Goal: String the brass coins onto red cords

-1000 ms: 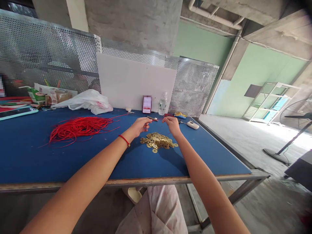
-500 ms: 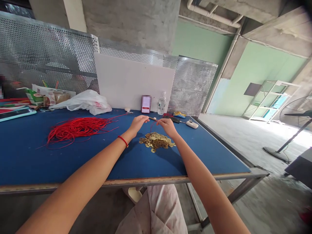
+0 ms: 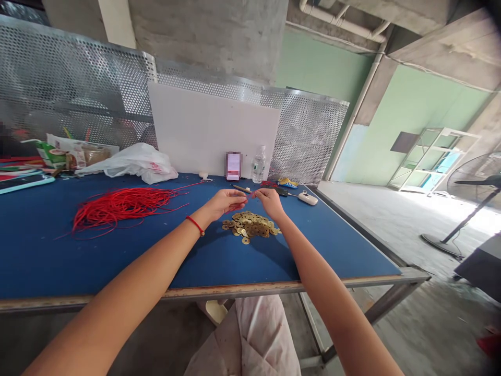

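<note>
Both my hands meet just above the far side of a pile of brass-coloured coins [image 3: 253, 227] with holes in them. My left hand [image 3: 226, 202], a red bracelet on its wrist, is closed in a pinch on a thin red cord [image 3: 249, 198]. Close by on the right, the fingers of my right hand [image 3: 269, 202] pinch the same cord. Most of that cord is hidden by the fingers. Further left lies a loose bundle of red cords [image 3: 121, 208] on the blue tabletop [image 3: 152, 261].
Behind my hands are a pen-like stick [image 3: 239, 188], an upright phone [image 3: 234, 166] and a plastic bottle [image 3: 259, 164]. A white case [image 3: 307, 198] and a yellow-blue wrapper [image 3: 287, 183] lie to the right. A white plastic bag [image 3: 141, 163] sits back left. A fan [image 3: 457, 224] stands on the floor.
My left hand has turned and come down closer to my right hand, its fingers now pointing towards the right fingertips. The right hand has barely moved. Coins and cord bundle look the same.
</note>
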{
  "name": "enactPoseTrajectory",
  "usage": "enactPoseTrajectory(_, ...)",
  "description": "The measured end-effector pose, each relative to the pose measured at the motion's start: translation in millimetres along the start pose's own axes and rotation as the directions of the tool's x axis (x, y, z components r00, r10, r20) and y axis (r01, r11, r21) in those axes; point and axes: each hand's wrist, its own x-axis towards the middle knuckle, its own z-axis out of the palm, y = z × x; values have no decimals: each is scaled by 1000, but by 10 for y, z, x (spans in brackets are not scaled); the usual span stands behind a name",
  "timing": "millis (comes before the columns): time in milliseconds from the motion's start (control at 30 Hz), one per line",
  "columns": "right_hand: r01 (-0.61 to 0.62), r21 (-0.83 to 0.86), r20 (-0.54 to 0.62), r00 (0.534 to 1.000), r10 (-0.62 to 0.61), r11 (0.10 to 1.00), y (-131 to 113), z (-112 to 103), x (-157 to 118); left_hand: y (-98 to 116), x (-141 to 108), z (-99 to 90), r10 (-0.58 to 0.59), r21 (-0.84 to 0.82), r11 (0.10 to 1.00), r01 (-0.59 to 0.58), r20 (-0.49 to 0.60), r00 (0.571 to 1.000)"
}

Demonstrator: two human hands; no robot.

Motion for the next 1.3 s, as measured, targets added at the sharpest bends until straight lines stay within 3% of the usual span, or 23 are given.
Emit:
enactPoseTrajectory(167,-63,42,-13,998,64,997,20,-16,11,20,19,-35,-54,-5,999,53,-68,996)
enactPoseTrajectory(367,-61,-97,-19,998,59,993,-44,-63,-8,19,62,-109,-23,-17,1000,21,-141,990)
enactPoseTrajectory(467,-108,-274,10,993,115,956,-32,-92,-26,-25,91,-140,34,137,991,-11,-167,985)
enactPoseTrajectory(600,-222,-529,38,958,284,819,65,-95,-66,-104,122,-170,133,417,906,-69,-126,983)
enactPoseTrajectory(667,-155,-626,47,971,236,764,91,-76,-89,-136,129,-182,167,500,861,-95,-102,981)
enactPoseTrajectory(733,-35,-662,68,992,106,749,69,-46,-107,-157,129,-188,176,538,837,-100,-93,980)
enactPoseTrajectory(800,63,-610,124,992,17,790,9,-14,-117,-168,124,-185,156,542,837,-80,-95,983)
enactPoseTrajectory(867,118,-496,245,970,9,860,-55,13,-124,-173,115,-169,109,528,848,-44,-92,990)
enactPoseTrajectory(1033,127,-304,538,841,60,944,-59,24,-132,-156,79,-111,16,494,869,14,-56,998)
enactPoseTrajectory(1167,126,-267,595,801,61,955,17,6,-123,-103,35,-88,-25,538,842,40,-36,999)
enactPoseTrajectory(1300,72,-251,610,786,100,965,33,16,-119,-87,41,-130,-18,552,834,-21,66,998)
